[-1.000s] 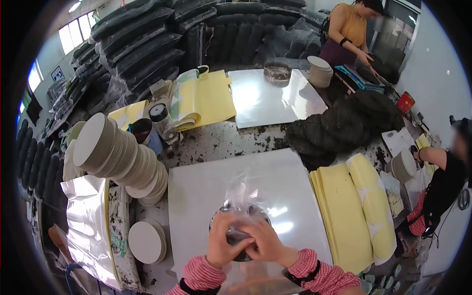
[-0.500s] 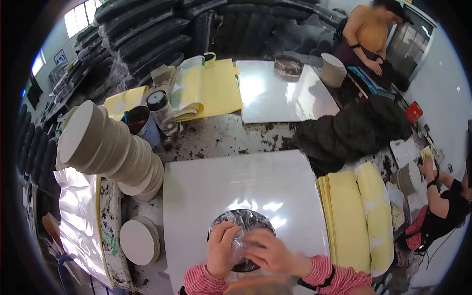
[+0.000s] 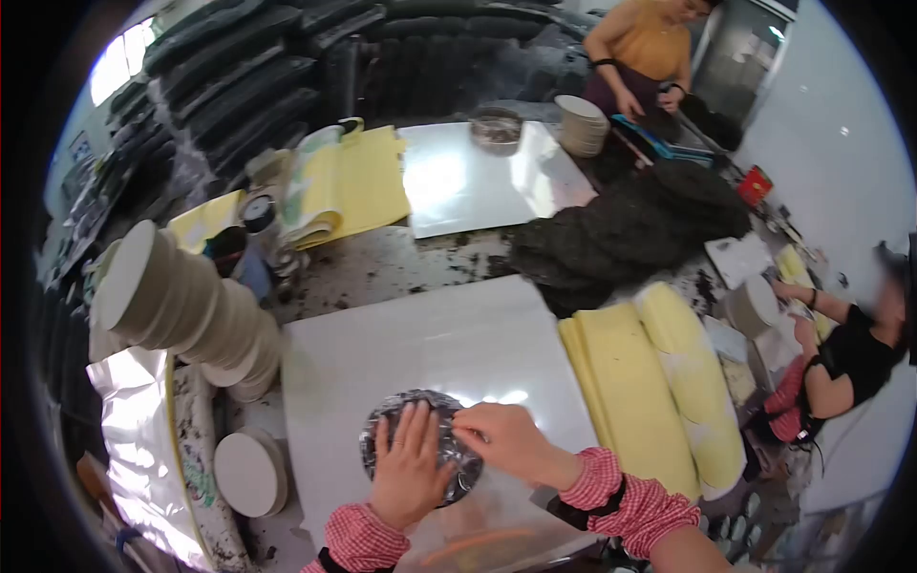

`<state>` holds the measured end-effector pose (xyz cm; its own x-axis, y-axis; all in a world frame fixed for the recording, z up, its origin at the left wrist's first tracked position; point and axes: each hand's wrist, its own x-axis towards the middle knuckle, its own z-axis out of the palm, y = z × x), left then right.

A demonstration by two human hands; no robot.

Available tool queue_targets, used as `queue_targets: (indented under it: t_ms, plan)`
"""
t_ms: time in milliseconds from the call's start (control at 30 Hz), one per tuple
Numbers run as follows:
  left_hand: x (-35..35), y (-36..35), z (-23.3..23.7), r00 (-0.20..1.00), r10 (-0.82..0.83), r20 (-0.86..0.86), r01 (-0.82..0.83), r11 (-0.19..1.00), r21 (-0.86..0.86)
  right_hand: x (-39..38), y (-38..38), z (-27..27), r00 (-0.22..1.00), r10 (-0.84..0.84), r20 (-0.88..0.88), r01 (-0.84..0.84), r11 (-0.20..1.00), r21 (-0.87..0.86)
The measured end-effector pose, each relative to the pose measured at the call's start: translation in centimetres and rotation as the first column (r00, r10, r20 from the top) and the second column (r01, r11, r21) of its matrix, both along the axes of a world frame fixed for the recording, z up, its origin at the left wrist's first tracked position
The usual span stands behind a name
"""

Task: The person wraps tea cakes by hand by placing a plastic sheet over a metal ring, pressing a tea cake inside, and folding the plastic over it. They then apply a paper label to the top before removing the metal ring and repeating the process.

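Observation:
A round dark disc (image 3: 458, 485) under crinkled clear plastic film lies on the glossy white sheet (image 3: 344, 363) in front of me. My left hand (image 3: 411, 463) rests flat on its film, fingers spread. At the disc's upper right edge, my right hand (image 3: 506, 439) is closed, thumb and fingers pinched at the film; whether film is between the fingertips is too small to make out. Both forearms have red checked sleeves.
Leaning stacks of pale round discs (image 3: 186, 301) stand at the left, a lower stack (image 3: 248, 473) nearer. Yellow sheets (image 3: 626, 392) and a dark fibrous heap (image 3: 630, 234) lie right. Two people work nearby, one behind the table (image 3: 645, 48), one at right (image 3: 850, 353).
The view has shifted and tilted. My left hand has flattened onto the film with its fingers spread, and my right hand has moved to the disc's right edge and closed into a pinch.

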<state>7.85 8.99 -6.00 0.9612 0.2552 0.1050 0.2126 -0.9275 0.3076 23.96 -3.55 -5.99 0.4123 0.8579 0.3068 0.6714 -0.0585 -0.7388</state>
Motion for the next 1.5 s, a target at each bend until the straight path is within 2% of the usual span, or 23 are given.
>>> queue_targets:
  t_ms: [67, 100, 133, 167, 200, 267, 333, 400, 433, 500, 533, 600, 667, 767, 833, 1100, 1233, 1300, 1333, 1400, 1433, 1467, 1500]
  plan:
    - [0.3, 0.0, 0.1, 0.999, -0.016, -0.046, 0.017, 1.000, 0.008, 3.1, -6.1, 2.1, 0.894, -0.404, 0.196, 0.379, 0.913, 0.154]
    - [0.4, 0.0, 0.3, 0.998, -0.019, -0.063, 0.020, 1.000, 0.012, 6.9, -10.9, 0.9, 0.749, -0.522, 0.407, 0.539, 0.838, 0.084]
    - [0.6, -0.1, 0.2, 0.998, -0.053, -0.044, 0.053, 0.999, 0.004, 9.7, -14.9, 1.9, 0.570, -0.649, 0.503, 0.713, 0.695, 0.090]
    - [0.6, -0.1, 0.1, 0.998, -0.042, -0.045, 0.043, 0.999, 0.017, 13.9, -20.7, -0.1, 0.401, -0.745, 0.534, 0.856, 0.513, 0.073]
    - [0.4, 0.0, 0.0, 0.998, -0.030, -0.050, 0.032, 0.999, 0.034, 18.0, -26.5, -1.3, 0.266, -0.767, 0.583, 0.959, 0.273, -0.078]
    - [0.1, 0.1, -0.4, 0.998, -0.049, -0.045, 0.050, 0.998, 0.035, 23.6, -37.5, -6.0, 0.156, -0.733, 0.662, 0.900, -0.172, -0.401]
    - [0.3, 0.0, -0.5, 0.998, -0.022, -0.052, 0.022, 1.000, -0.008, 19.9, -33.9, -3.1, 0.320, -0.643, 0.696, 0.887, -0.055, -0.458]
    - [0.2, 0.0, -0.7, 0.999, -0.033, -0.039, 0.033, 0.999, 0.005, 11.3, -25.9, -0.9, 0.497, -0.690, 0.526, 0.859, 0.307, -0.409]
    - [0.2, 0.1, -0.7, 0.999, -0.041, -0.029, 0.042, 0.999, 0.024, 7.5, -22.5, -0.1, 0.723, -0.541, 0.429, 0.650, 0.321, -0.689]
    - [0.1, 0.1, -0.6, 0.996, -0.066, -0.052, 0.067, 0.998, 0.015, 0.5, -19.2, -1.3, 0.799, -0.432, 0.418, 0.589, 0.422, -0.690]
    - [0.0, 0.2, -0.7, 0.996, -0.059, -0.065, 0.060, 0.998, 0.018, -0.1, -20.4, -2.2, 0.788, -0.459, 0.410, 0.596, 0.405, -0.693]
    - [0.2, 0.1, -0.3, 0.993, -0.046, -0.105, 0.046, 0.999, -0.006, 1.2, -25.3, -4.1, 0.634, -0.750, 0.190, 0.731, 0.500, -0.464]
    - [0.3, 0.0, -0.1, 0.993, -0.062, -0.105, 0.061, 0.998, -0.009, 0.9, -33.2, -6.3, 0.301, -0.636, 0.711, 0.927, 0.370, -0.061]
    - [0.4, -0.3, 0.3, 0.992, -0.066, -0.106, 0.067, 0.998, 0.005, 0.2, -40.2, -6.7, 0.280, -0.547, 0.789, 0.945, 0.301, -0.127]
    - [0.3, -0.1, 0.1, 0.993, -0.059, -0.104, 0.060, 0.998, 0.002, 0.3, -42.1, -7.9, 0.303, -0.624, 0.721, 0.912, 0.410, -0.029]
    - [0.3, -0.2, 0.3, 0.992, -0.047, -0.120, 0.050, 0.999, 0.020, 0.3, -40.0, -7.2, 0.263, -0.623, 0.737, 0.906, 0.421, 0.032]
    - [0.1, -0.1, 0.2, 0.993, -0.045, -0.105, 0.046, 0.999, 0.007, 0.3, -39.0, -7.2, 0.163, -0.596, 0.786, 0.894, 0.426, 0.138]
    - [0.2, -0.1, 0.2, 0.992, -0.055, -0.115, 0.057, 0.998, 0.015, -0.2, -39.1, -7.3, 0.208, -0.831, 0.515, 0.950, 0.298, 0.096]
    - [0.3, -0.2, 0.2, 0.993, -0.055, -0.106, 0.056, 0.998, 0.011, 0.1, -39.3, -7.0, 0.204, -0.829, 0.521, 0.949, 0.299, 0.103]
    - [0.1, -0.4, 0.2, 0.995, -0.049, -0.091, 0.051, 0.998, 0.023, 0.7, -40.2, -6.0, 0.185, -0.953, 0.238, 0.981, 0.194, 0.015]
    - [0.2, -0.4, 0.2, 0.995, -0.044, -0.087, 0.045, 0.999, 0.019, 2.1, -42.8, -4.9, -0.058, -0.974, 0.218, 0.995, -0.076, -0.071]
    - [0.3, -0.2, 0.3, 0.994, -0.054, -0.100, 0.054, 0.999, -0.006, 4.6, -45.7, -3.2, 0.024, -0.963, -0.270, 0.921, -0.084, 0.380]
    - [0.2, -0.1, 0.4, 0.992, -0.051, -0.118, 0.048, 0.998, -0.030, 5.4, -47.1, 3.2, 0.160, -0.830, -0.535, 0.793, -0.215, 0.570]
